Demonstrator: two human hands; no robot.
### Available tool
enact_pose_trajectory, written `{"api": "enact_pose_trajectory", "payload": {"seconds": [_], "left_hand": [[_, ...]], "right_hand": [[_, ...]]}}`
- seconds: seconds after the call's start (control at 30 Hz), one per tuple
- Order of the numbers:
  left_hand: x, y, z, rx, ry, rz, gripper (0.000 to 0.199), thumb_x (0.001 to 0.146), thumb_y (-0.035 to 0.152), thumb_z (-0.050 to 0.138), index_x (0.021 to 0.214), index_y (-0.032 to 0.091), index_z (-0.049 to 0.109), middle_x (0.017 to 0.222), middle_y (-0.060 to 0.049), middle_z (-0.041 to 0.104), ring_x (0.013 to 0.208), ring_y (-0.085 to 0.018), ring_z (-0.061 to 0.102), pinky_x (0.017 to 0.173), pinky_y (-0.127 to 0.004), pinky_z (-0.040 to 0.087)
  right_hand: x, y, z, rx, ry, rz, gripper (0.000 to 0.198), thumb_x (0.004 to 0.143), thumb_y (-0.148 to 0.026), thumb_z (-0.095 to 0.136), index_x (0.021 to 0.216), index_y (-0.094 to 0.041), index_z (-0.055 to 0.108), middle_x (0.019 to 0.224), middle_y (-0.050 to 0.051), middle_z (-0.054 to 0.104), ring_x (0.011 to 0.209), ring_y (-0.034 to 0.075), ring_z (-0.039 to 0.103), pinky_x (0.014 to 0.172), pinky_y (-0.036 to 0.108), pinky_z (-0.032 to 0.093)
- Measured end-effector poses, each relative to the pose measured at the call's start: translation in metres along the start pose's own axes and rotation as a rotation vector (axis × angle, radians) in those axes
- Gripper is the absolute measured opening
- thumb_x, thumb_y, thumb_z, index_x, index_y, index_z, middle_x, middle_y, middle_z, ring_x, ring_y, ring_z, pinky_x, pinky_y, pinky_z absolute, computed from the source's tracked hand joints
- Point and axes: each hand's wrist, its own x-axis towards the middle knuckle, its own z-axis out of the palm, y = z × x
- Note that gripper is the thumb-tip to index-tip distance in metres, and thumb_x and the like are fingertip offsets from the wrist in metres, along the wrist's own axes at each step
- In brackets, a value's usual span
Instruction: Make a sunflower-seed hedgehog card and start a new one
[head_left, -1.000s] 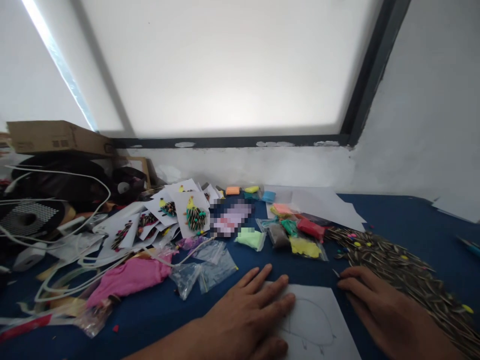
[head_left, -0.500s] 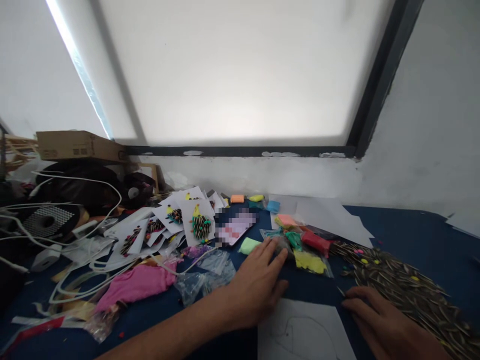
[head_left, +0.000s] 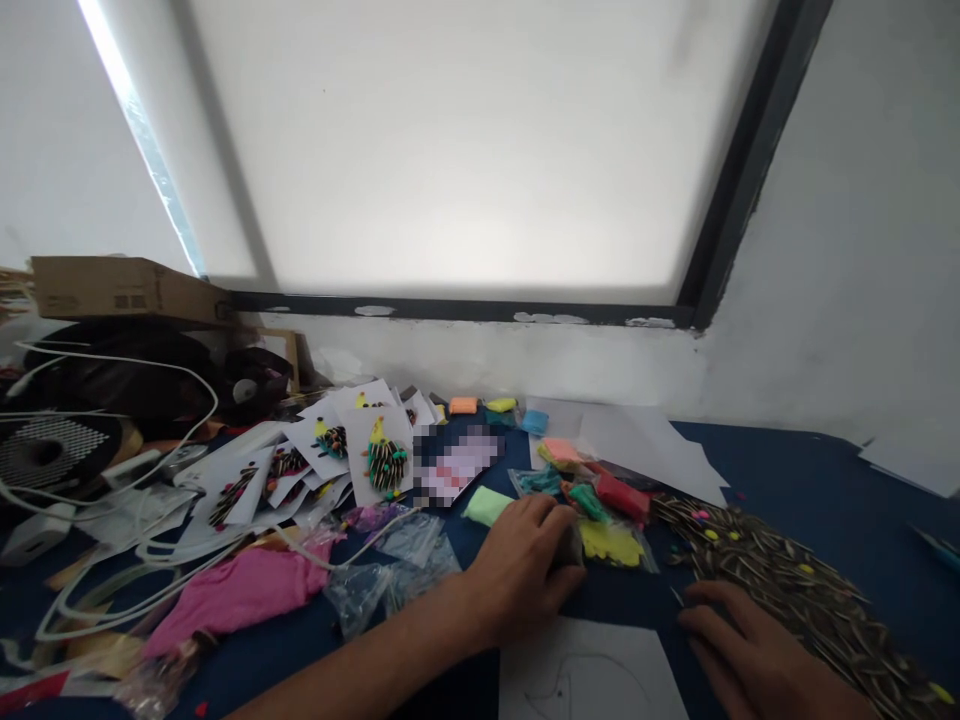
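My left hand (head_left: 529,560) is closed over a dark grey packet (head_left: 572,548), its fingers curled around the far side; most of the packet is hidden. Just in front of that hand lies a white sheet with a pencil drawing (head_left: 589,680), a curved outline with a small dot. To the right of the sheet, my right hand (head_left: 750,645) rests low with bent fingers, and a thin pale pointed thing (head_left: 677,597) sticks out at the fingertips. Beside it spreads a heap of striped sunflower seeds (head_left: 795,580). Bags of yellow clay (head_left: 611,543) and red clay (head_left: 624,497) sit beyond my left hand.
Seed-decorated paper cards (head_left: 386,455) pile up at the left back, near a phone (head_left: 465,465). White cables (head_left: 157,550), pink clay (head_left: 247,595) and clear plastic bags (head_left: 360,590) clutter the left. Blank white sheets (head_left: 630,440) lie against the wall.
My left hand's fingers have curled from lying spread over the packets to gripping the grey one. The right hand has hardly moved; the view has shifted slightly to the right.
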Motion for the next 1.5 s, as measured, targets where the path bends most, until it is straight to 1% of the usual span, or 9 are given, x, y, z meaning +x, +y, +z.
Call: {"api": "enact_pose_trajectory", "payload": {"seconds": [0.2, 0.37, 0.63, 0.8, 0.87, 1.03, 1.27, 1.4, 1.5], "left_hand": [[-0.001, -0.004, 0.008, -0.028, 0.000, 0.094, 0.040, 0.078, 0.029, 0.071, 0.114, 0.018, 0.058, 0.121, -0.011, 0.054, 0.113, -0.026, 0.051, 0.100, -0.038, 0.042], [0.001, -0.003, 0.013, -0.014, -0.015, 0.110, 0.027, 0.080, 0.026, 0.071, 0.104, 0.020, 0.061, 0.119, -0.010, 0.059, 0.112, -0.026, 0.054, 0.099, -0.039, 0.042], [-0.003, -0.006, 0.014, 0.013, 0.010, 0.155, 0.029, 0.083, 0.031, 0.065, 0.109, 0.019, 0.058, 0.122, -0.010, 0.058, 0.115, -0.026, 0.052, 0.103, -0.038, 0.041], [-0.002, -0.003, 0.010, 0.022, -0.015, 0.129, 0.028, 0.086, 0.025, 0.061, 0.113, 0.019, 0.056, 0.120, -0.010, 0.057, 0.112, -0.024, 0.054, 0.101, -0.037, 0.043], [-0.003, -0.002, 0.009, -0.006, -0.026, 0.126, 0.029, 0.086, 0.023, 0.060, 0.114, 0.019, 0.056, 0.122, -0.010, 0.057, 0.113, -0.024, 0.053, 0.101, -0.036, 0.044], [-0.006, -0.003, 0.011, -0.070, -0.024, 0.079, 0.035, 0.086, 0.024, 0.058, 0.120, 0.019, 0.054, 0.136, -0.013, 0.048, 0.120, -0.026, 0.051, 0.104, -0.038, 0.044], [-0.004, -0.007, 0.013, -0.136, 0.009, 0.132, 0.037, 0.083, 0.021, 0.060, 0.119, 0.017, 0.057, 0.122, -0.011, 0.057, 0.110, -0.023, 0.056, 0.098, -0.033, 0.047], [-0.003, -0.011, 0.014, -0.129, 0.097, 0.229, 0.033, 0.085, 0.028, 0.060, 0.116, 0.017, 0.060, 0.118, -0.009, 0.063, 0.124, -0.026, 0.050, 0.112, -0.040, 0.031], [-0.004, -0.012, 0.017, -0.098, 0.179, 0.178, 0.030, 0.091, 0.032, 0.053, 0.118, 0.022, 0.060, 0.129, -0.007, 0.060, 0.137, -0.028, 0.037, 0.116, -0.049, 0.020]], "right_hand": [[0.010, -0.002, -0.003, -0.019, -0.014, 0.052, 0.025, 0.093, -0.025, 0.044, 0.087, -0.023, 0.067, 0.095, 0.010, 0.070, 0.077, 0.019, 0.074, 0.062, 0.025, 0.060], [0.041, -0.005, -0.002, -0.029, -0.018, -0.018, 0.028, 0.092, -0.020, 0.041, 0.087, -0.022, 0.069, 0.095, 0.011, 0.071, 0.084, 0.022, 0.073, 0.067, 0.033, 0.060], [0.092, -0.007, 0.039, -0.025, -0.173, -0.061, 0.037, 0.091, -0.018, 0.050, 0.126, -0.021, 0.063, 0.132, 0.013, 0.062, 0.121, 0.027, 0.057, 0.094, 0.045, 0.051], [0.097, 0.009, 0.045, -0.071, -0.229, -0.023, 0.026, 0.089, -0.013, 0.047, 0.097, -0.016, 0.071, 0.104, 0.014, 0.073, 0.100, 0.030, 0.066, 0.085, 0.047, 0.051], [0.095, 0.014, 0.043, -0.088, -0.248, 0.003, 0.030, 0.086, -0.007, 0.046, 0.101, -0.014, 0.071, 0.098, 0.014, 0.073, 0.095, 0.030, 0.067, 0.081, 0.046, 0.051], [0.095, 0.018, 0.041, -0.096, -0.298, 0.052, 0.049, 0.079, -0.001, 0.043, 0.121, -0.015, 0.064, 0.102, 0.012, 0.073, 0.093, 0.027, 0.067, 0.078, 0.040, 0.052], [0.107, 0.011, 0.047, -0.095, -0.400, 0.036, 0.023, 0.092, -0.020, 0.056, 0.111, -0.019, 0.067, 0.123, 0.011, 0.064, 0.113, 0.024, 0.060, 0.093, 0.041, 0.049], [0.112, 0.010, 0.057, -0.137, -0.471, 0.022, 0.028, 0.093, -0.033, 0.060, 0.118, -0.019, 0.061, 0.124, 0.008, 0.061, 0.105, 0.022, 0.062, 0.088, 0.045, 0.052], [0.114, 0.010, 0.063, -0.141, -0.476, 0.003, 0.033, 0.093, -0.034, 0.059, 0.122, -0.019, 0.059, 0.123, 0.008, 0.061, 0.101, 0.021, 0.063, 0.085, 0.043, 0.053]]}}
